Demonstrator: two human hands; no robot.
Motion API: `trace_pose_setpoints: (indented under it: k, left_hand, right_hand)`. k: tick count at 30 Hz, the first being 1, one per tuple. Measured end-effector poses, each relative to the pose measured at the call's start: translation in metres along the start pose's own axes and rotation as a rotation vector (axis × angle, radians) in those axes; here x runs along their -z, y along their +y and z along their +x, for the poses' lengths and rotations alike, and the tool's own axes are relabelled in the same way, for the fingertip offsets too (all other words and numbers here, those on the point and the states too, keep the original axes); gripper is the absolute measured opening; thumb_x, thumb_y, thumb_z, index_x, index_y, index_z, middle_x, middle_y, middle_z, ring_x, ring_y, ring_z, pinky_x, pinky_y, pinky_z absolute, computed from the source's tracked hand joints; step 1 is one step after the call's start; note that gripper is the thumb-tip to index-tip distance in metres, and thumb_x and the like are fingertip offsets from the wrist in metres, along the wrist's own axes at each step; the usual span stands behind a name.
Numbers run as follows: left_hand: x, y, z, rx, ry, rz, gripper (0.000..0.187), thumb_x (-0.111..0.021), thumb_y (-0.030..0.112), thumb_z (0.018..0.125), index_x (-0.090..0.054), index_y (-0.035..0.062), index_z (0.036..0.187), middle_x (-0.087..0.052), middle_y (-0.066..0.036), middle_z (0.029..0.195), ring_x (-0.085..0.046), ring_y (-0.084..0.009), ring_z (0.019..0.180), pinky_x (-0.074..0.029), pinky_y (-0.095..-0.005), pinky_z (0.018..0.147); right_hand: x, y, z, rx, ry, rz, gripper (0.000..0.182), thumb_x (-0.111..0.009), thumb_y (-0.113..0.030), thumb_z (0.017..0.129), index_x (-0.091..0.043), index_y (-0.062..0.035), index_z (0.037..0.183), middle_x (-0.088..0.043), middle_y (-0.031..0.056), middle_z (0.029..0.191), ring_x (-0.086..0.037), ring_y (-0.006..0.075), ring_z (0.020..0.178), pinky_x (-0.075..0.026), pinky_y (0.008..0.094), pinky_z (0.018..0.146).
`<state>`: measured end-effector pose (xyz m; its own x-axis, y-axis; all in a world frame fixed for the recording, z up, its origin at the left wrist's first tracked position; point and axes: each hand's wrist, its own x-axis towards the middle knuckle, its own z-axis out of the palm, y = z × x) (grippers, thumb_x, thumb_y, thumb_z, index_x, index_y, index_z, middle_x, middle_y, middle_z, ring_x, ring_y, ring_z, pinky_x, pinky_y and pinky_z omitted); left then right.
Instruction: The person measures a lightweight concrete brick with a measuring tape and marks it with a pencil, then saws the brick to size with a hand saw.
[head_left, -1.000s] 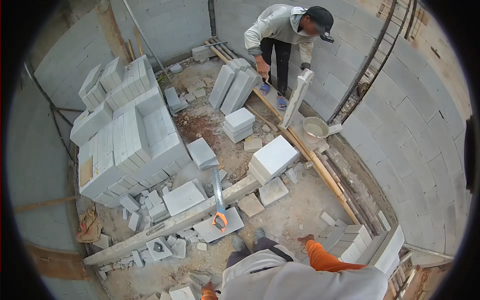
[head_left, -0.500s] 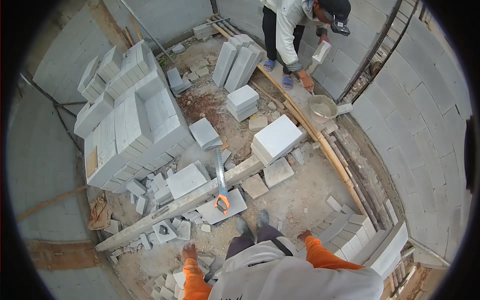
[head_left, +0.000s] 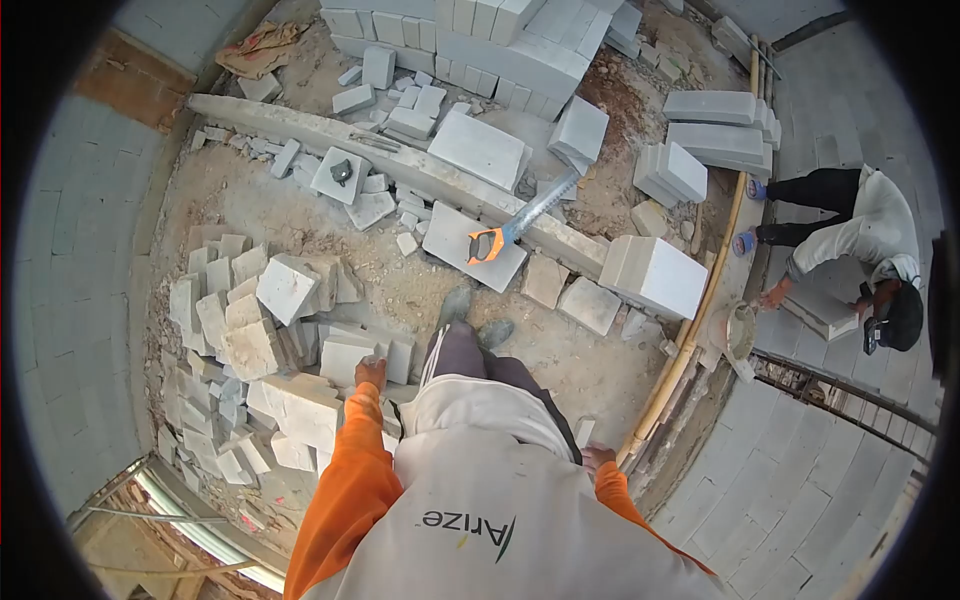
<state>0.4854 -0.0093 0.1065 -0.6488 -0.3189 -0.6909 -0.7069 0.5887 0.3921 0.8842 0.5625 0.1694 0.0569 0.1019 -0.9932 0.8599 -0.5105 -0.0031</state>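
Observation:
My left hand (head_left: 370,373) hangs low at my left side, above a pale block (head_left: 345,362) by the rubble pile; its fingers look loosely bent and nothing shows in them. On the other side, my right hand (head_left: 598,457) is down beside my hip, partly hidden by my clothing, with its fingers apart. Ahead of my boots, a handsaw (head_left: 487,244) rests its orange handle on a flat light block (head_left: 450,238), the blade reaching over a concrete beam (head_left: 560,243). A small dark object (head_left: 341,172), too small to name, lies on another block.
Broken blocks (head_left: 240,330) are heaped at my left. A large block stack (head_left: 520,50) stands beyond the beam. Bamboo poles (head_left: 690,350) run along the right, near a bucket (head_left: 738,330). A co-worker (head_left: 870,230) bends over a block (head_left: 820,305) by the wall.
My view has swung to the left, bringing the rubble heap into sight. Both my hands still hang down. The co-worker has bent lower, the block now down by the wall.

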Motion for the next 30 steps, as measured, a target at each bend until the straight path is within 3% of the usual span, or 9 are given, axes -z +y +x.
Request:
trace_pose_setpoints:
  k: [3,6,8,9,14,17,23,26,30]
  left_hand:
    - [0.012,-0.071,-0.025,0.146,0.032,-0.082,0.05,-0.074,0.039,0.085,-0.071,0.0025,0.119,-0.072,-0.024,0.115,-0.069,-0.0375,0.109,-0.052,-0.0424,0.098]
    - [0.042,-0.078,-0.084,0.217,0.14,0.002,0.049,-0.075,0.038,0.085,-0.072,0.0025,0.118,-0.072,-0.024,0.115,-0.069,-0.0372,0.108,-0.052,-0.042,0.098]
    - [0.027,-0.147,-0.064,0.28,0.162,-0.179,0.049,-0.075,0.038,0.085,-0.072,0.0028,0.119,-0.072,-0.024,0.113,-0.07,-0.0375,0.106,-0.052,-0.0419,0.097]
    - [0.023,-0.172,-0.057,0.312,0.178,-0.269,0.049,-0.075,0.038,0.084,-0.072,0.0029,0.119,-0.073,-0.024,0.112,-0.07,-0.0376,0.105,-0.052,-0.0418,0.097]
    - [0.047,-0.114,-0.097,0.36,0.155,-0.437,0.051,-0.074,0.037,0.086,-0.071,-0.0037,0.116,-0.074,-0.026,0.105,-0.071,-0.0361,0.103,-0.053,-0.0412,0.094]
    - [0.052,-0.094,-0.091,0.27,0.148,-0.261,0.051,-0.075,0.037,0.087,-0.071,-0.0054,0.116,-0.074,-0.026,0.106,-0.071,-0.036,0.104,-0.053,-0.0409,0.095]
    - [0.051,-0.129,0.018,0.114,0.041,-0.202,0.051,-0.076,0.039,0.085,-0.073,-0.0033,0.114,-0.073,-0.025,0.111,-0.07,-0.0367,0.108,-0.052,-0.0411,0.097]
    - [0.096,-0.08,0.067,0.122,-0.035,-0.076,0.047,-0.076,0.04,0.085,-0.075,0.0007,0.111,-0.073,-0.026,0.11,-0.069,-0.0389,0.109,-0.053,-0.042,0.096]
    - [0.17,0.019,0.172,-0.158,-0.116,0.378,0.047,-0.072,0.04,0.087,-0.073,-0.0031,0.105,-0.074,-0.023,0.103,-0.072,-0.0379,0.097,-0.055,-0.0424,0.088]
  right_hand:
    - [0.025,-0.08,0.001,0.077,0.059,-0.039,0.034,-0.061,-0.023,0.092,-0.062,-0.0195,0.125,-0.071,0.0034,0.112,-0.067,0.0248,0.092,-0.048,0.0496,0.08]
    - [0.057,-0.161,0.092,0.658,0.108,-0.506,0.04,-0.064,-0.027,0.091,-0.063,-0.0246,0.131,-0.069,0.0023,0.114,-0.066,0.021,0.093,-0.05,0.0466,0.084]
    - [-0.007,-0.253,0.032,0.443,0.144,-0.159,0.044,-0.062,-0.018,0.09,-0.063,-0.0219,0.133,-0.067,0.001,0.109,-0.063,0.0179,0.084,-0.051,0.0364,0.075]
    - [-0.037,-0.278,0.015,0.557,0.162,-0.188,0.044,-0.061,-0.014,0.091,-0.062,-0.0193,0.135,-0.067,0.0017,0.11,-0.064,0.0168,0.084,-0.051,0.0337,0.071]
    - [-0.157,-0.357,-0.027,0.828,0.011,-0.319,0.041,-0.055,-0.014,0.1,-0.055,-0.0115,0.141,-0.068,0.0035,0.111,-0.068,0.0172,0.091,-0.053,0.0328,0.069]
    - [-0.195,-0.349,-0.032,0.942,-0.103,-0.484,0.041,-0.056,-0.014,0.101,-0.054,-0.0111,0.142,-0.069,0.0039,0.113,-0.069,0.0177,0.092,-0.053,0.0324,0.068]
    - [-0.18,-0.247,-0.014,0.543,0.076,-0.264,0.036,-0.062,-0.016,0.098,-0.06,-0.0107,0.134,-0.072,0.0073,0.108,-0.071,0.02,0.085,-0.052,0.0321,0.064]
    - [-0.16,-0.174,-0.014,0.257,0.305,-0.114,0.028,-0.064,-0.025,0.096,-0.064,-0.02,0.124,-0.074,0.0109,0.098,-0.072,0.0272,0.084,-0.056,0.047,0.07]
    - [-0.191,-0.098,-0.038,0.077,0.444,0.203,0.032,-0.064,-0.027,0.091,-0.065,-0.014,0.12,-0.073,0.0164,0.104,-0.07,0.0306,0.095,-0.055,0.0477,0.077]
